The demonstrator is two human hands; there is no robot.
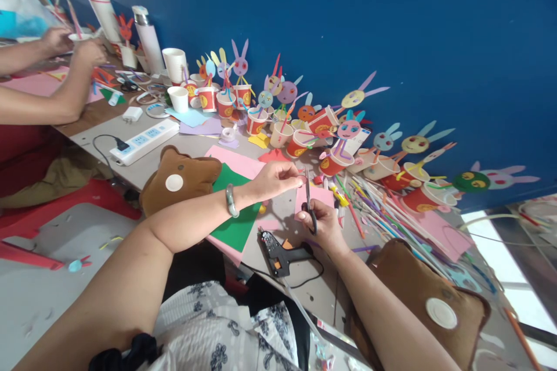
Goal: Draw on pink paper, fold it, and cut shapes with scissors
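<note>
My right hand (325,227) grips black-handled scissors (311,215), their blades pointing away from me. Just left of the blades, my left hand (278,178) is closed in a pinch, with a bracelet at its wrist. A small piece, perhaps reddish paper, shows at its fingertips, too small to name surely. Beneath the scissors lies pink paper (325,195). A black glue gun (278,258) rests on the table in front of my right hand. Under my left forearm are a green sheet (235,232) and a larger pink sheet (237,163).
Red and white paper cups (334,162) with paper rabbits line the blue wall. Pipe cleaners (383,214) lie at right. Two brown cushions (191,168) flank my arms. A power strip (145,142) sits at left, near another person's arms (52,95). A white thermos (148,40) stands behind.
</note>
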